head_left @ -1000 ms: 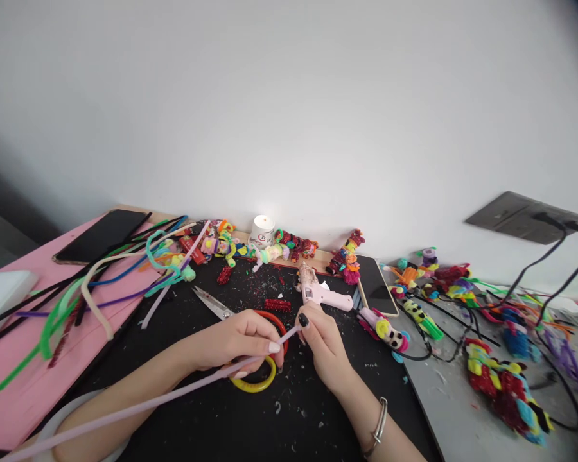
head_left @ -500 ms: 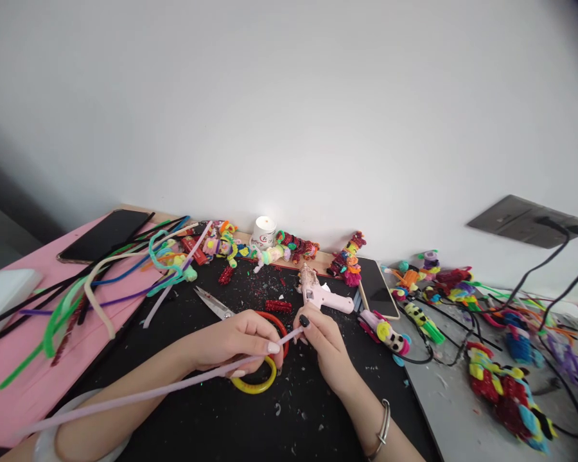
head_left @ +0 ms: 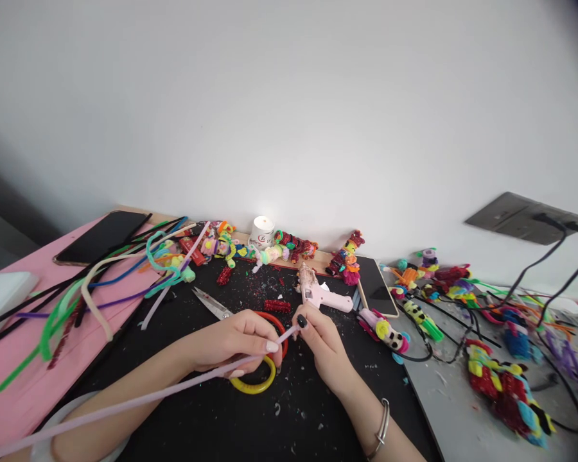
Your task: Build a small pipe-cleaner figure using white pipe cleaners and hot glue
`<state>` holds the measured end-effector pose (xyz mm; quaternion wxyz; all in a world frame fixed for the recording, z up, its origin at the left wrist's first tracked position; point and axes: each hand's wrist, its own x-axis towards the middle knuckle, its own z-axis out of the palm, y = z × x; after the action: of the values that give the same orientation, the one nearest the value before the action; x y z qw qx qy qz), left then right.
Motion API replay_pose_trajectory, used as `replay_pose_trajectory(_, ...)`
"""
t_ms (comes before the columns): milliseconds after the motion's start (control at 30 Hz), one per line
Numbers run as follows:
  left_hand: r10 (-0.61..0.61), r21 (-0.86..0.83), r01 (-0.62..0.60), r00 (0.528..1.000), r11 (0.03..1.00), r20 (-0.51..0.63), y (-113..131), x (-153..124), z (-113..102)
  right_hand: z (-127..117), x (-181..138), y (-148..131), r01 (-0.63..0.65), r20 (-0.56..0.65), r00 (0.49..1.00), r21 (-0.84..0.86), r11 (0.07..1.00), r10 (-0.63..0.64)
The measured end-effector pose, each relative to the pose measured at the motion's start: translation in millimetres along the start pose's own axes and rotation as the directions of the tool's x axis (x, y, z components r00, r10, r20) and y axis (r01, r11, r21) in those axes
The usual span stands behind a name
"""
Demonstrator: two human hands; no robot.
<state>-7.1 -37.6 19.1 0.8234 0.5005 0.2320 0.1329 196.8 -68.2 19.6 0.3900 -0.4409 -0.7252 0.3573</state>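
Note:
A long pale lilac pipe cleaner (head_left: 173,387) runs from the lower left up between both hands. My left hand (head_left: 245,343) is closed on it, thumb along its side, above a pair of scissors with red and yellow handles (head_left: 253,386). At its upper end my right hand (head_left: 320,337) pinches the tip between thumb and fingers. Just beyond the right hand lies a pale pink glue gun (head_left: 325,295), its nozzle end stained brown. A short coil of red glittery pipe cleaner (head_left: 278,306) rests on the black mat (head_left: 212,430) between the hands and the wall.
Loose pipe cleaners (head_left: 91,289) and a black phone (head_left: 101,237) lie on the pink board at left. A white cup (head_left: 262,232) stands by the wall among small figures. Another phone (head_left: 376,287), cables and more figures (head_left: 505,391) lie at right, below a wall socket (head_left: 525,217).
The hands stay almost in place, both still gripping the pipe cleaner. Its loose lower end has swung slightly further left and down. The view has shifted very little.

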Motion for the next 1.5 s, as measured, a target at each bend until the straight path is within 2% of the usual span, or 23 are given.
replay_pose_trajectory(567, -0.003, -0.009, 0.003, 1.000, 1.000, 0.007, 0.7, -0.9, 0.1, 0.2, 0.9, -1.0, 0.000, -0.011, 1.000, 0.041, 0.999, 0.000)
replay_pose_trajectory(733, -0.013, -0.027, 0.013, 1.000, 1.000, 0.009, 2.1, -1.3, 0.1, -1.3, 0.2, -1.5, -0.013, 0.008, 1.000, 0.146, 0.989, 0.012)
replay_pose_trajectory(967, -0.036, -0.046, 0.039, 0.997, 0.998, 0.069, 0.6, -0.7, -0.7, 0.8, -0.5, 3.8, -0.052, 0.085, 0.996, 0.313, 0.948, 0.027)
replay_pose_trajectory(1500, -0.038, -0.049, 0.040, 0.999, 0.998, 0.035, 5.4, -2.3, 1.8, 0.0, 0.3, 0.0, -0.023, 0.074, 0.997, 0.184, 0.983, 0.009)
